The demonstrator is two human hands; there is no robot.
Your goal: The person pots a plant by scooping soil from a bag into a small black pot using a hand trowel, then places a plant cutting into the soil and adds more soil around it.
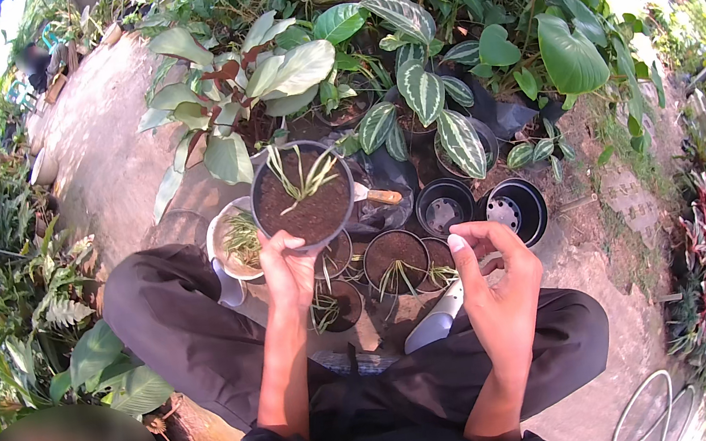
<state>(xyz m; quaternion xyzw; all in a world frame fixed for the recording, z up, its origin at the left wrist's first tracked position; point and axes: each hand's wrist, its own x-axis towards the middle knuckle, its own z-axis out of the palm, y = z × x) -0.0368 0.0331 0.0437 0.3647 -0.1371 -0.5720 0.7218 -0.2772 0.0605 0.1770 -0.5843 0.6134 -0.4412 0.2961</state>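
Observation:
My left hand (288,267) holds a round plastic pot (306,217) by its near rim. The pot is full of dark soil, and a small plant with narrow striped leaves (304,183) stands in it. To the right, my right hand (498,268) is raised with its fingers bent and thumb and index tips close together; nothing shows between them. Below and between the hands stand several soil-filled pots (395,252) with similar drooping plants. A trowel's wooden handle (383,196) sticks out to the right of the held pot.
A white pot with cut grass-like leaves (241,239) stands by my left knee. Two black pots (529,196) with holed bases stand ahead on the right. Dense potted foliage (423,92) lies beyond. A pale hose (650,405) lies at lower right. A blurred person (37,68) is far off at upper left.

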